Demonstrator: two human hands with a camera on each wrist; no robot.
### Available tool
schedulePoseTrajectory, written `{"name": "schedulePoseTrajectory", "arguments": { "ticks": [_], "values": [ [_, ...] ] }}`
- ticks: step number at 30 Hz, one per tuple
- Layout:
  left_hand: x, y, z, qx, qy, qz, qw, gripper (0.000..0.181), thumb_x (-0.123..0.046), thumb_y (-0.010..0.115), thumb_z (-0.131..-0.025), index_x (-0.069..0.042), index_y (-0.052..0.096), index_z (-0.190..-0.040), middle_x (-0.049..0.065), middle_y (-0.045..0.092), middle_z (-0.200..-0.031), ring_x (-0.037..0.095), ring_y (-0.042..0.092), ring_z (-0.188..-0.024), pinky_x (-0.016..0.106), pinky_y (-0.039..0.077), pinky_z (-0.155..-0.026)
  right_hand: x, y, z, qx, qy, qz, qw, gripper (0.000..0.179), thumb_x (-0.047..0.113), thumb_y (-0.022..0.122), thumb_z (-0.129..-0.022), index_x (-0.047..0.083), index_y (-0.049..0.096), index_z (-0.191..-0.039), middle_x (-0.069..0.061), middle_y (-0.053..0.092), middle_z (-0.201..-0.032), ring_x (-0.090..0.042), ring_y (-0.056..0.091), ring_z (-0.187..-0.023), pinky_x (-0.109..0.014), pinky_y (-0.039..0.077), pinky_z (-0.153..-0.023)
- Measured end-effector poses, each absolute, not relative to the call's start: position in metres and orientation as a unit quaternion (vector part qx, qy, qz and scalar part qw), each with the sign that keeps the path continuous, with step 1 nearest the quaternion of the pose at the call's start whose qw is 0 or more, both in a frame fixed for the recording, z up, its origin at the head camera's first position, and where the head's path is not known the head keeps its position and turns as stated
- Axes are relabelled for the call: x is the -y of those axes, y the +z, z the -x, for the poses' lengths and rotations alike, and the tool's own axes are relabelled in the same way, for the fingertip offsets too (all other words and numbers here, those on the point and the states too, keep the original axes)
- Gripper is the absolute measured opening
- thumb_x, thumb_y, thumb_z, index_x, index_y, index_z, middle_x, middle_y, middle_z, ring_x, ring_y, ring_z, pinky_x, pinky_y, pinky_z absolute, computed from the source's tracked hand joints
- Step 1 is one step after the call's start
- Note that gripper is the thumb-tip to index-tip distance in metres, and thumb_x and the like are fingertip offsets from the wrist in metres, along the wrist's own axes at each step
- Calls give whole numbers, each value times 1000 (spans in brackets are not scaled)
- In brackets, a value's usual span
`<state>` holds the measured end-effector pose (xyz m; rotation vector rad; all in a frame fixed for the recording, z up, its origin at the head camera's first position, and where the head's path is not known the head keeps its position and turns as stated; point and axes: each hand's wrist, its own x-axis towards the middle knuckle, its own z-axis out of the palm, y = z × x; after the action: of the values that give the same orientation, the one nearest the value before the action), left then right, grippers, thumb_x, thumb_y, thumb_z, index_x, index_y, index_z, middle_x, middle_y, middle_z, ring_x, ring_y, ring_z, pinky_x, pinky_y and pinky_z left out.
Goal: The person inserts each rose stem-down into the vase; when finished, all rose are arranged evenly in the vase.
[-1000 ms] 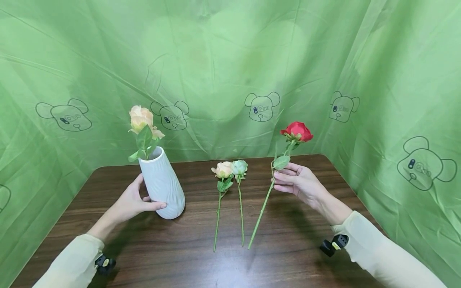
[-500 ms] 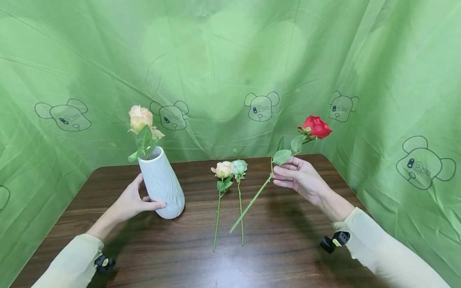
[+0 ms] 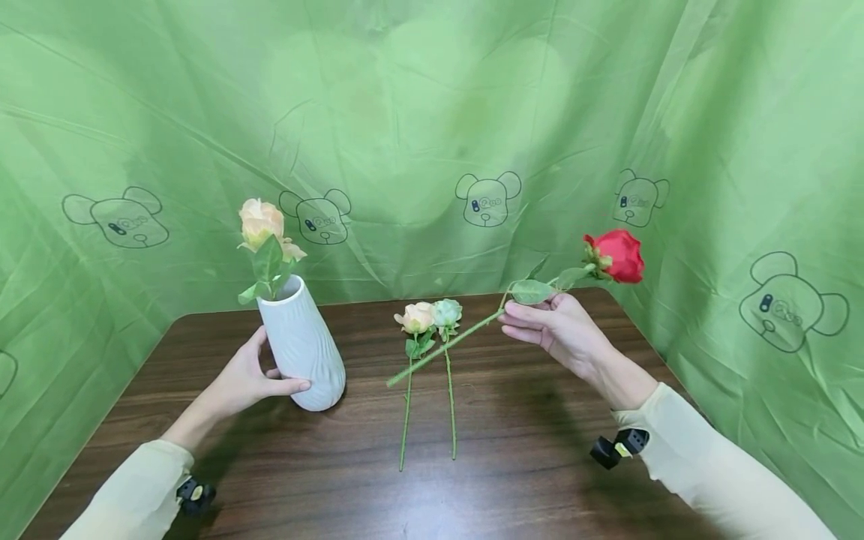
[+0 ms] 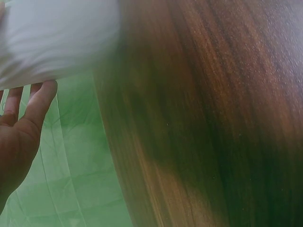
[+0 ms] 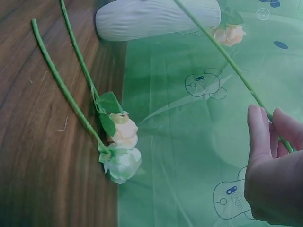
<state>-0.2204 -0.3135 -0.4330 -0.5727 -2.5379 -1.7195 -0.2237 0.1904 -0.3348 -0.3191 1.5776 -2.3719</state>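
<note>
My left hand (image 3: 246, 379) grips a white ribbed vase (image 3: 305, 345) around its lower left side, thumb across the front. The vase leans to the left, and a peach rose (image 3: 262, 223) with green leaves stands in its mouth. In my right hand (image 3: 556, 330) a red rose (image 3: 616, 256) is pinched by its green stem (image 5: 227, 59) between thumb and fingers. Its bloom points right and its stem slants down to the left, crossing over two flowers in the head view. Those are a peach rose (image 3: 415, 319) and a pale green rose (image 3: 448, 315), lying side by side.
A dark brown wooden table (image 3: 324, 480) carries the two flowers near its middle. Green cloth (image 3: 405, 112) printed with bear heads hangs behind the table and along its sides. A black camera (image 3: 617, 448) is worn on the right wrist, another (image 3: 196, 495) on the left.
The red rose has turned in my right hand: its bloom swung right, while the stem's lower end swung left and up over the two lying flowers. The left hand and vase stay in place.
</note>
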Motion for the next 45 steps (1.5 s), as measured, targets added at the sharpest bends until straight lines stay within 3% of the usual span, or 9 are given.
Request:
{"name": "schedulePoseTrajectory", "arguments": {
  "ticks": [12,21,27,36,45],
  "values": [
    [314,-432,220,820,-543,180,9,100,-5,92,-73,-13,31,-153,12,52,-134,20,62,-112,31,58,-89,-165,-304,227,-504,-844,129,132,28,-9,62,-96,2,50,-119,-15,72,-103,-29,73,-99,-44,54,-96],
    [313,-433,220,819,-547,175,6,101,-6,92,-74,-13,31,-153,11,49,-137,17,62,-113,30,57,-90,-137,-281,232,-470,-859,155,131,24,-11,64,-94,1,59,-114,-18,70,-104,-29,73,-98,-41,55,-94],
    [313,-432,220,819,-548,174,8,100,-6,92,-74,-14,31,-153,10,51,-136,19,62,-113,30,57,-90,-119,-265,236,-438,-873,171,132,27,-13,64,-93,0,57,-115,-21,69,-106,-30,73,-95,-40,57,-92],
    [312,-434,218,801,-569,187,-2,97,-1,91,-74,-13,33,-151,15,54,-132,20,63,-112,33,59,-89,-93,-253,237,-450,-869,170,117,25,-16,64,-91,3,54,-104,-21,71,-101,-32,73,-97,-45,54,-95],
    [312,-434,220,799,-574,178,-1,99,-1,93,-71,-17,35,-150,13,55,-133,22,63,-114,35,59,-88,-83,-246,238,-473,-857,167,121,14,-14,59,-95,-5,67,-102,-21,70,-102,-30,72,-101,-42,52,-100]
  ]
}}
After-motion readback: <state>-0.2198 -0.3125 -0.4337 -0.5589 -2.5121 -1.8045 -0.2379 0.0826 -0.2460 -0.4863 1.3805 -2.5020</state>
